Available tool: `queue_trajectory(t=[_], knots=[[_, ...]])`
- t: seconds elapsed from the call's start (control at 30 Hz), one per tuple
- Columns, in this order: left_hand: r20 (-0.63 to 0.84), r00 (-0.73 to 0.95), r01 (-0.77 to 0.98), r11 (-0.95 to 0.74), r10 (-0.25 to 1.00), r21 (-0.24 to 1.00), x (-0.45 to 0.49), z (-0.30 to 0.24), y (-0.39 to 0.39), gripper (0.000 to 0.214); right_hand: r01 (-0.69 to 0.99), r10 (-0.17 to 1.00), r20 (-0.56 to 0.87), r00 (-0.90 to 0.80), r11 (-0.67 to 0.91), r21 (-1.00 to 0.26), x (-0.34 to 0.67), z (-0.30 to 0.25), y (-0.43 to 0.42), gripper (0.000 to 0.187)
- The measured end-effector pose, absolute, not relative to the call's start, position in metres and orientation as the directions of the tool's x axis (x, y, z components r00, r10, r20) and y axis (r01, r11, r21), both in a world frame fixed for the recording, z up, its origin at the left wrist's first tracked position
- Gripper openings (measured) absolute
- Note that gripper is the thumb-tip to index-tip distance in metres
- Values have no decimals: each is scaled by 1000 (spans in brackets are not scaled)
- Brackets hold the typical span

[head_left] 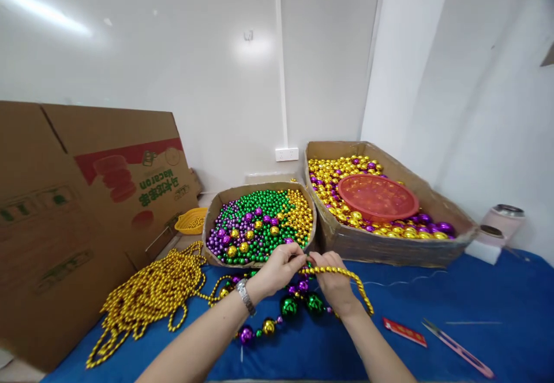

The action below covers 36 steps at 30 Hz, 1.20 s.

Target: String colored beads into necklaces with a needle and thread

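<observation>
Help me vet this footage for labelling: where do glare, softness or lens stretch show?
Head view: a light streak glares on the wall at upper left; small highlights dot the large green beads; the cardboard box looks soft at far left; the pink container leans outward, probably lens stretch.

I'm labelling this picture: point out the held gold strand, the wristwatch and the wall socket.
Held gold strand (343,271), head view: upper stretch.
Wristwatch (246,298), head view: metal band.
Wall socket (287,154), head view: faceplate.
</observation>
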<state>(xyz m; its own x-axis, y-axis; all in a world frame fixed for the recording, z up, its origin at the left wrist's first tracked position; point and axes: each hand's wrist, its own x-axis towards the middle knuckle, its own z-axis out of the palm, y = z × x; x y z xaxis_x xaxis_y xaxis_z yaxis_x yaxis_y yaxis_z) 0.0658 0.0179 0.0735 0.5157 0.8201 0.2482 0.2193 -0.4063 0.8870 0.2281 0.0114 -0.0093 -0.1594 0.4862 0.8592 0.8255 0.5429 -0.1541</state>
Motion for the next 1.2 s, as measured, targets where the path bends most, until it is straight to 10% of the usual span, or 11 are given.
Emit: queue_trajectory(t=[0.2, 0.37, 0.47, 0.63, 1.2], knots=[[299, 314, 42, -328, 901, 944, 72, 78, 31, 29, 762, 625, 778, -57, 531, -371, 188, -16, -43, 48], [427, 295, 71, -466, 855, 882, 68, 91, 35, 25, 456, 679, 689, -255, 713, -533, 196, 7, -88, 35], [451, 368, 109, -519, 813, 848, 66, 80, 20, 24, 466, 746, 666, 6, 588, -661, 214, 21, -79, 24], [470, 485, 171, -607, 737, 776, 65, 41, -12, 20, 133, 964, 217, 155, 197, -971, 213, 4, -56, 33], [375, 410, 224, -490, 831, 842, 64, 13, -8, 25, -151, 975, 87, 206, 120, -981, 209, -5, -26, 31]])
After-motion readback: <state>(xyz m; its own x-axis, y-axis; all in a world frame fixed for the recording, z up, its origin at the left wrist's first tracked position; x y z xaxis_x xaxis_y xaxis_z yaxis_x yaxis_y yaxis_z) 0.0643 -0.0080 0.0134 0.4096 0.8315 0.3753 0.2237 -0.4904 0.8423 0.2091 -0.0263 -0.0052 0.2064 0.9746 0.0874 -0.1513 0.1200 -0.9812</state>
